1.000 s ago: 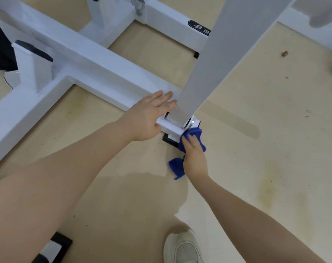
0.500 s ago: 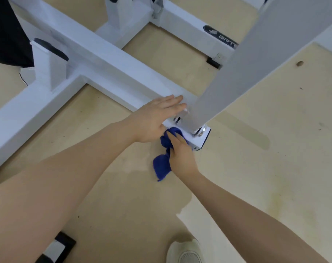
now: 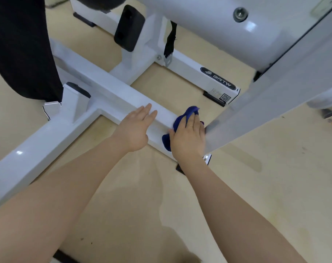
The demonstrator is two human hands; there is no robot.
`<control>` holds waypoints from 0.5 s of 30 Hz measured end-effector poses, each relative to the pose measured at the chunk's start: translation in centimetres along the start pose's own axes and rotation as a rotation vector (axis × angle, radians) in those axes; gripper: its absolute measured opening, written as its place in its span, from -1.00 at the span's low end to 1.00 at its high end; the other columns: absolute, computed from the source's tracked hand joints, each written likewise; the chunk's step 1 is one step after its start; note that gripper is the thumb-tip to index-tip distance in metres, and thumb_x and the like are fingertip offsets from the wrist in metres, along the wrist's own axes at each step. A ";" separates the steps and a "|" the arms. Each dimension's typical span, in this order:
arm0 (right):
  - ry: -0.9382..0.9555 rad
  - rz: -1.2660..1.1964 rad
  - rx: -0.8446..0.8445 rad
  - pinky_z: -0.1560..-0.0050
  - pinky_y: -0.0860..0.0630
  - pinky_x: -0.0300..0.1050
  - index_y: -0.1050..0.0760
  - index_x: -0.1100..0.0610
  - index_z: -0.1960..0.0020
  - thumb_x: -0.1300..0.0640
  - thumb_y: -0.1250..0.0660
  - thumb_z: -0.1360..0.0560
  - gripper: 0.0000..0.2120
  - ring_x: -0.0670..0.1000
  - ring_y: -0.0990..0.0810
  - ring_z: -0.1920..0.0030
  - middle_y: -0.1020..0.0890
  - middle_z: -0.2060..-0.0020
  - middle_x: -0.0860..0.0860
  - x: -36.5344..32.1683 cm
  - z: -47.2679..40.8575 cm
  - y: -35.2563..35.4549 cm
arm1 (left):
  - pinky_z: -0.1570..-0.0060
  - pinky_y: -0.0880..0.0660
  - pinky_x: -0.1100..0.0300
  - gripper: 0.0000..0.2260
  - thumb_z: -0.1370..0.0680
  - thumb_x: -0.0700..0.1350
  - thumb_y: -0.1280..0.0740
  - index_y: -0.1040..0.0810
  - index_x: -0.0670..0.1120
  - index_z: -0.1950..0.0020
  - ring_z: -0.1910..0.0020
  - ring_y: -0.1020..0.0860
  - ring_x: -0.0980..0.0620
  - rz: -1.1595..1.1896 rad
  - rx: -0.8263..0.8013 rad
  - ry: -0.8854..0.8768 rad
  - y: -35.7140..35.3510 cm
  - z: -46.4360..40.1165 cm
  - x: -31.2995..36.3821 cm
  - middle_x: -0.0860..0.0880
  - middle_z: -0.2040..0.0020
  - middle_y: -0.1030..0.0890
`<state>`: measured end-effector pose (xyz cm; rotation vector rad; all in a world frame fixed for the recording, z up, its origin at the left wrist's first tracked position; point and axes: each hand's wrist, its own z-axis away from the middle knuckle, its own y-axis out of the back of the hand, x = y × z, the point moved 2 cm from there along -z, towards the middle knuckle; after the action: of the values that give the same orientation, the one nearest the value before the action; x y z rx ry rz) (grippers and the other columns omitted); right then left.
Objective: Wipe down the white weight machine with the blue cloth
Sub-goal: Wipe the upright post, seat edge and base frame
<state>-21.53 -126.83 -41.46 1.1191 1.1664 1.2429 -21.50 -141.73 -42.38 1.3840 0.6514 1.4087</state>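
The white weight machine's floor frame [image 3: 112, 92] runs diagonally across the beige floor, with a slanted white upright [image 3: 271, 103] rising at the right. My right hand [image 3: 188, 140] presses the bunched blue cloth [image 3: 188, 113] onto the top of the frame bar, close to the foot of the upright. The cloth shows above my fingers and under my palm at the left. My left hand [image 3: 136, 128] lies flat on the same bar just to the left, fingers together and extended, holding nothing.
A second white base bar with a logo and QR label [image 3: 218, 80] lies behind. Black padding [image 3: 23, 48] hangs at the left, and a black rubber block [image 3: 129, 27] sits on a post. Black rubber feet [image 3: 180, 168] sit under the frame's end.
My right hand has lifted the cloth from the bar's end cap near the floor onto the bar's top. My left hand slid left along the bar. The camera has tilted up.
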 end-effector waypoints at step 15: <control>0.265 -0.075 0.044 -0.47 0.12 -0.02 0.04 0.13 -0.54 0.11 -0.11 -0.57 -0.40 0.14 0.03 -0.51 -0.03 -0.53 0.08 -4.0 -2.9 -2.7 | -0.42 0.13 0.31 -0.34 -0.50 -0.44 -0.05 0.13 -0.13 -0.53 -0.53 0.07 0.06 0.137 0.003 -0.037 0.1 -0.2 -3.1 -0.03 -0.55 0.08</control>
<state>-24.14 -130.94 -44.31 0.9524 1.4272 1.3409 -22.28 -144.53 -43.53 1.4767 0.5434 1.4864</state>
